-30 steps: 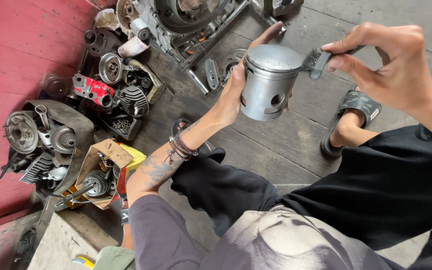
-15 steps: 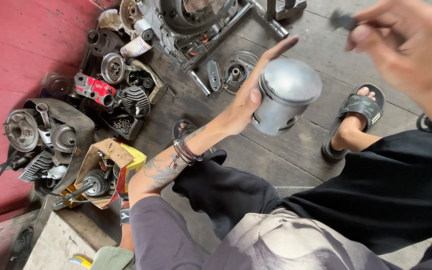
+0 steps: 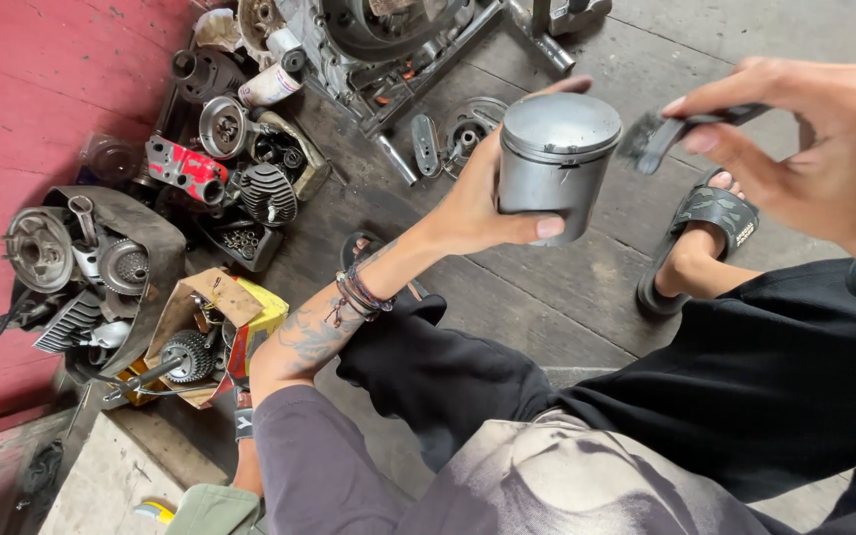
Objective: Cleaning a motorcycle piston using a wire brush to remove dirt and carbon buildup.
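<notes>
Left hand [image 3: 478,203] wraps the grey metal cylinder-shaped piston [image 3: 557,163] mid-frame. Right hand [image 3: 804,149] pinches a small dark tool [image 3: 666,134], upper right. One-handed grip could slip, dropping it on the concrete.

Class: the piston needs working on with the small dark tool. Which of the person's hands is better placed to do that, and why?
Probably the right hand: it already pinches the dark tool beside the piston, while the left hand grips the piston.
</notes>
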